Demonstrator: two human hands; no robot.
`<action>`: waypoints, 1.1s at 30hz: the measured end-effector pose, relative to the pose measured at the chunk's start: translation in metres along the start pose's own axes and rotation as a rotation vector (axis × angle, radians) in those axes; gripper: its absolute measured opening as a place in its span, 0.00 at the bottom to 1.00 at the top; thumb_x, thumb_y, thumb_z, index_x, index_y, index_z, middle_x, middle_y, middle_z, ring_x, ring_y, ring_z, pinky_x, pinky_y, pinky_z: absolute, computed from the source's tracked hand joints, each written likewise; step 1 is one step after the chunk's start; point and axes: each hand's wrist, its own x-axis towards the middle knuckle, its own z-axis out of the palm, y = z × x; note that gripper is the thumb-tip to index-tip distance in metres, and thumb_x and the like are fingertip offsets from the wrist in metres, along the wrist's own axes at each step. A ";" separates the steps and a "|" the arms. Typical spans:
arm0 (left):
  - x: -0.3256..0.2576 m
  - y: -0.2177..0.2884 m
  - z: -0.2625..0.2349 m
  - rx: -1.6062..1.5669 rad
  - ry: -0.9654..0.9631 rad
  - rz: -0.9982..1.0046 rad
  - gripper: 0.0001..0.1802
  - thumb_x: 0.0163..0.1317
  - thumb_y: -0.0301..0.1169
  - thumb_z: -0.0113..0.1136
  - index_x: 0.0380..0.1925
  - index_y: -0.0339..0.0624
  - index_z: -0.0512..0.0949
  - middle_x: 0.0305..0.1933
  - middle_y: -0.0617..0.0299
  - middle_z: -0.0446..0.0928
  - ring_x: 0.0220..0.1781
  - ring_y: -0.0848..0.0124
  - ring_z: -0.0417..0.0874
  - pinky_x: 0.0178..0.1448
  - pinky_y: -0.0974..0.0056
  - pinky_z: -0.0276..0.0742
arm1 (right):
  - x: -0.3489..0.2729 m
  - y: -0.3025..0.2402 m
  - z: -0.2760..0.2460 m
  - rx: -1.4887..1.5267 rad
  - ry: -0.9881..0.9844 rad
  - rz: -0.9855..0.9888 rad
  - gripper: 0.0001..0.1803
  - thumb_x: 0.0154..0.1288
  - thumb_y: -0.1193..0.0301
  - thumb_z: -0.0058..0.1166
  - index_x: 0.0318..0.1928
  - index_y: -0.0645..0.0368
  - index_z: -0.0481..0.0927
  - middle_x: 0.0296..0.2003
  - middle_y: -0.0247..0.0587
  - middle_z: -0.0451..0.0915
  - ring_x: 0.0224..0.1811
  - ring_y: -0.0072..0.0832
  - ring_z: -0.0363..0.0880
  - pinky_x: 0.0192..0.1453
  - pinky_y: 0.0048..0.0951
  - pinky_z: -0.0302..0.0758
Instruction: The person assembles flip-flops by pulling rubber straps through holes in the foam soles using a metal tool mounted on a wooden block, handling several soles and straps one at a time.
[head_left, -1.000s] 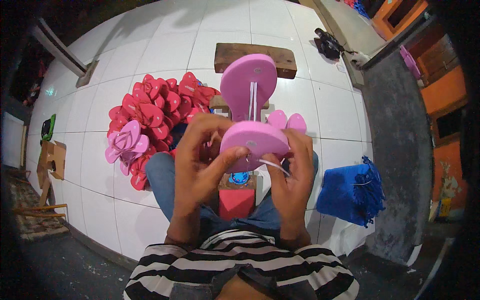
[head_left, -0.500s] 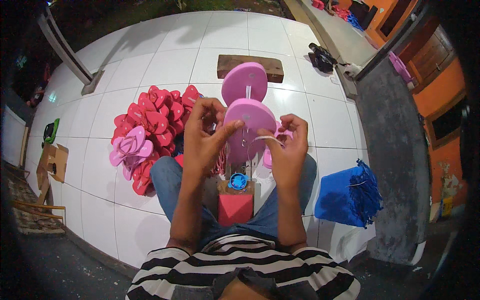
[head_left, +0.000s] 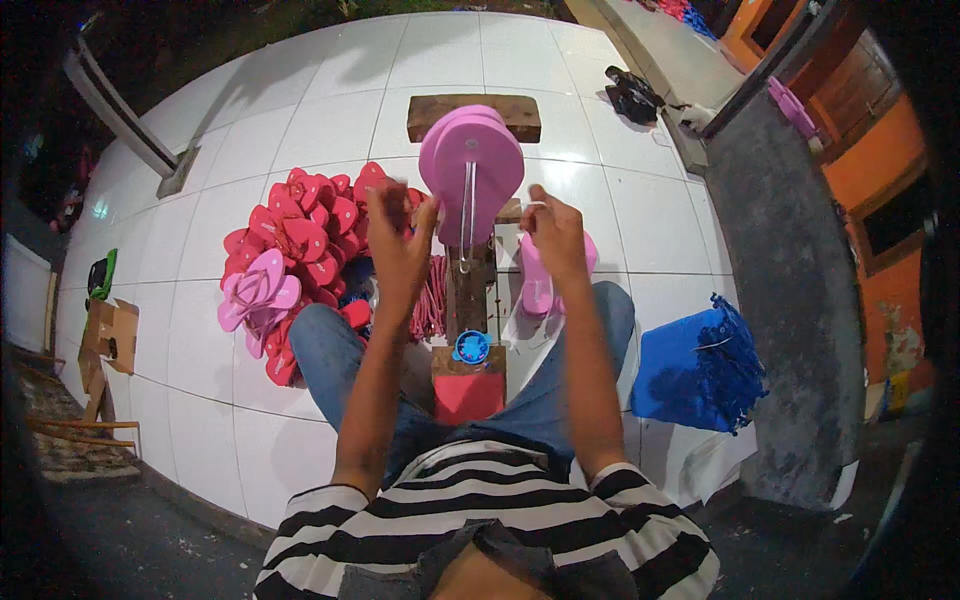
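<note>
Two pink flip-flop soles stand face to face on a wooden stand in front of me. A pale double wire or cord with a hook-like lower end runs down the near sole's face. My left hand is just left of the soles, fingers apart and slightly blurred, its thumb near their edge. To their right, my right hand is raised with loosely bent fingers, and nothing shows in it. A small blue round container sits on the stand's near end, above a red pad.
A heap of red flip-flops lies left, with pink flip-flops on it. Pink soles lie beside my right forearm. Blue sheets with straps are at right. A wooden block lies beyond; a cardboard box stands far left.
Both hands have come away from the pink soles and moved apart. The nearer sole now stands against the farther one. The white strand at my right hand is no longer seen.
</note>
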 end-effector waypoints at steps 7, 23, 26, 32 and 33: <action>-0.154 -0.157 -0.044 0.349 -0.665 -0.100 0.22 0.60 0.37 0.60 0.51 0.39 0.69 0.39 0.48 0.77 0.38 0.57 0.79 0.41 0.57 0.74 | 0.056 0.151 -0.307 -0.546 0.682 0.516 0.47 0.54 0.61 0.64 0.67 0.63 0.52 0.57 0.57 0.66 0.56 0.48 0.71 0.57 0.41 0.72; -0.199 -0.200 -0.058 0.388 -1.099 -0.374 0.29 0.59 0.46 0.58 0.55 0.41 0.68 0.43 0.42 0.79 0.47 0.47 0.80 0.47 0.49 0.74 | -0.035 0.238 -0.037 -1.335 -0.053 0.596 0.50 0.48 0.40 0.59 0.59 0.70 0.65 0.56 0.61 0.68 0.61 0.55 0.64 0.60 0.52 0.65; -0.208 -0.216 -0.063 0.227 -1.004 -0.540 0.27 0.59 0.43 0.59 0.54 0.39 0.69 0.43 0.42 0.79 0.47 0.48 0.80 0.49 0.51 0.74 | -0.056 0.257 -0.020 -1.424 -0.019 0.697 0.51 0.45 0.41 0.61 0.60 0.68 0.65 0.57 0.59 0.67 0.63 0.54 0.59 0.60 0.55 0.63; -0.172 -0.163 -0.046 0.177 -0.901 -0.435 0.25 0.62 0.40 0.58 0.54 0.37 0.70 0.45 0.47 0.79 0.44 0.56 0.81 0.48 0.57 0.76 | -0.032 0.243 -0.023 -0.416 0.393 0.846 0.46 0.48 0.45 0.62 0.60 0.65 0.65 0.55 0.50 0.68 0.58 0.38 0.64 0.56 0.41 0.67; -0.158 -0.140 -0.039 0.072 -0.865 -0.485 0.25 0.62 0.41 0.58 0.54 0.37 0.70 0.45 0.49 0.79 0.44 0.59 0.81 0.47 0.58 0.76 | -0.028 0.231 -0.028 0.032 0.364 0.841 0.45 0.49 0.47 0.63 0.60 0.64 0.65 0.54 0.47 0.68 0.56 0.35 0.65 0.56 0.38 0.67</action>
